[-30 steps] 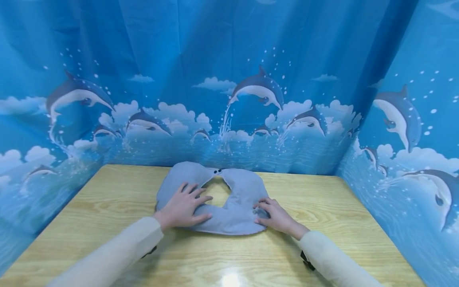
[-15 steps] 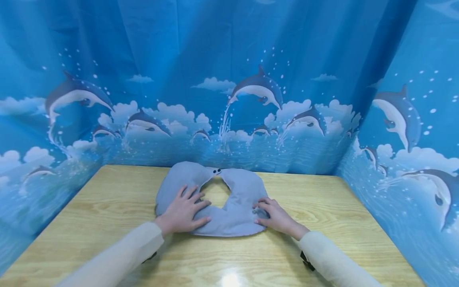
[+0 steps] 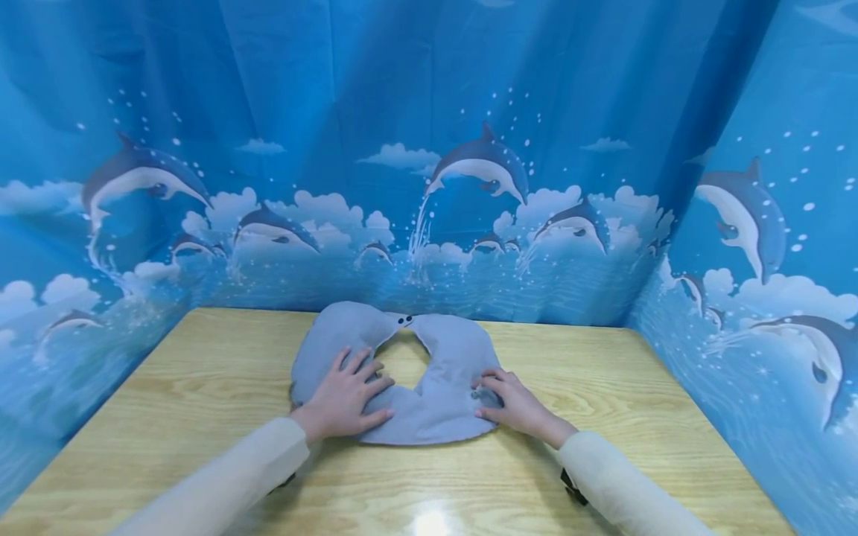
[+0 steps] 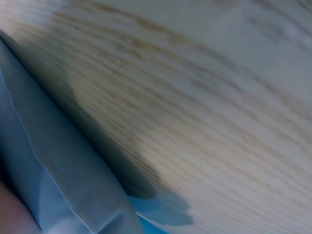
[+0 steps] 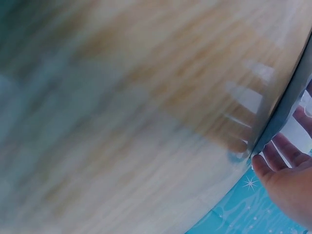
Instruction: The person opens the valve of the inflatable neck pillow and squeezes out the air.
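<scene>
A grey U-shaped neck pillow [image 3: 462, 342] lies on the table, its two ends meeting at dark snap buttons [image 3: 405, 321] at the far side. My left hand [image 3: 345, 394] rests on its left part, fingers spread and pressing the fabric. At the right edge, my right hand [image 3: 516, 402] holds the pillow with bent fingers and thumb around a darker patch with a small clear valve [image 3: 477, 394]. The left wrist view shows the pillow's side [image 4: 73, 146] and a bit of hand. In the right wrist view, fingertips [image 5: 261, 165] meet the pillow's edge.
The wood-grain table [image 3: 221, 357] carries the pillow near its back edge. Blue curtains [image 3: 375, 89] printed with dolphins stand behind and at both sides. Light glares off the table's front. Black straps [image 3: 573, 487] show under the pale sleeves.
My left hand has slid slightly toward me, still on the pillow. The pillow's near edge has spread a little toward me. My right hand keeps its place.
</scene>
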The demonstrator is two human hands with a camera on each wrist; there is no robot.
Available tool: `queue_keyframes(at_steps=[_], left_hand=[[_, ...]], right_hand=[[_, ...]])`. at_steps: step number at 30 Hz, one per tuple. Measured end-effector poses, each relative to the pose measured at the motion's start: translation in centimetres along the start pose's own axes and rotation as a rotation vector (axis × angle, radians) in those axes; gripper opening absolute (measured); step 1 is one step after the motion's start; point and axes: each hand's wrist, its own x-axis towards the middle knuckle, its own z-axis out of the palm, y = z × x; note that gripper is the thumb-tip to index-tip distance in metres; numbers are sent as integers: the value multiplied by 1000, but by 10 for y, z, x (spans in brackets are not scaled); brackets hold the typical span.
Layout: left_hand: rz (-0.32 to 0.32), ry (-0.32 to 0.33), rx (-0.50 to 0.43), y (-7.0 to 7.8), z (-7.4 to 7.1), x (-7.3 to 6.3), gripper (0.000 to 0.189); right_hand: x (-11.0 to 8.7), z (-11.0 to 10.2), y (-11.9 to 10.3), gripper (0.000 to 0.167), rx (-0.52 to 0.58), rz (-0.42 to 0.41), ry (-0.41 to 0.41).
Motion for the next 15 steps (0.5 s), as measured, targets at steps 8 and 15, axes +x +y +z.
queue_keyframes(at_steps=[8, 15], left_hand=[[4, 6, 24, 1, 4, 1, 54], [-7, -32, 14, 2, 8, 2, 55]], right_hand=[[2, 1, 1, 35, -5, 10, 10], [4, 1, 1, 36, -16, 8, 9]])
